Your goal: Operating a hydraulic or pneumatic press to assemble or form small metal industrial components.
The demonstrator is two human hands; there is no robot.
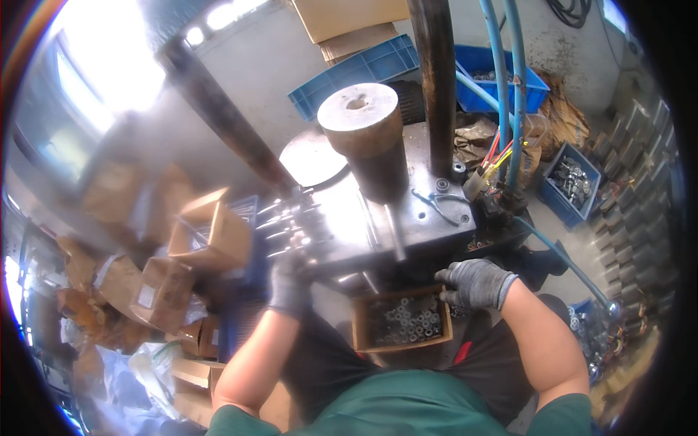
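My left hand, in a grey glove, is at the left front corner of a steel machine plate, by a pile of shiny metal rods. Glare and blur hide its fingers. My right hand, also gloved, hovers in front of the plate with fingers curled closed; anything in them is too small to make out. Just left of it and lower, a cardboard box holds many metal nuts. A slim metal rod reaches the plate's front edge below a thick steel cylinder.
Pliers lie on the plate's right side. Two dark columns rise from it. Blue hoses run at the right, near blue bins of metal parts. Cardboard boxes and plastic bags crowd the left.
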